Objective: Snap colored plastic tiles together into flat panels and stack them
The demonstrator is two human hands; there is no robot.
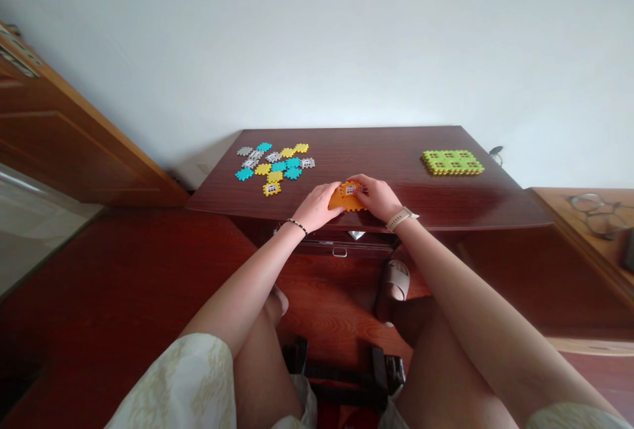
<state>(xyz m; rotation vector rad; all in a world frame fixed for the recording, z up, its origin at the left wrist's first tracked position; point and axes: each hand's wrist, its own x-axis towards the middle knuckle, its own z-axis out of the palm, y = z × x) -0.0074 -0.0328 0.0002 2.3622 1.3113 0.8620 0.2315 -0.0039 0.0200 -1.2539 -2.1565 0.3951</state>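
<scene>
Because the flat orange plastic piece with toothed edges (351, 204) lies directly between the two hands, neither is clearly nearer to it. The left hand (318, 207) grips its left end, thumb toward the person and fingers over the far side; the right hand (377, 198) pinches its right end, beside a white window-grid panel (351, 189) set in it. Its longer axis appears to run roughly along the near edge of the dark reddish-brown wooden tabletop (376, 145), though the fingers cover both ends, and whether it touches the wood or is held just above cannot be told. It is near the middle of that near edge.

Toward the far left corner lie loose toothed tiles of grey, teal and yellow plastic (279, 166), nearer the left hand; among them, the yellow tile with a white window grid (272, 189) lies closest to the near edge. Toward the right edge sits a layered lime-green toothed plastic slab with window openings (452, 164), nearer the right hand but well apart from it. Between tiles and slab, dark wood stretches from the hands to the far edge, giving room forward and sideways; toward the person, little tabletop remains.
</scene>
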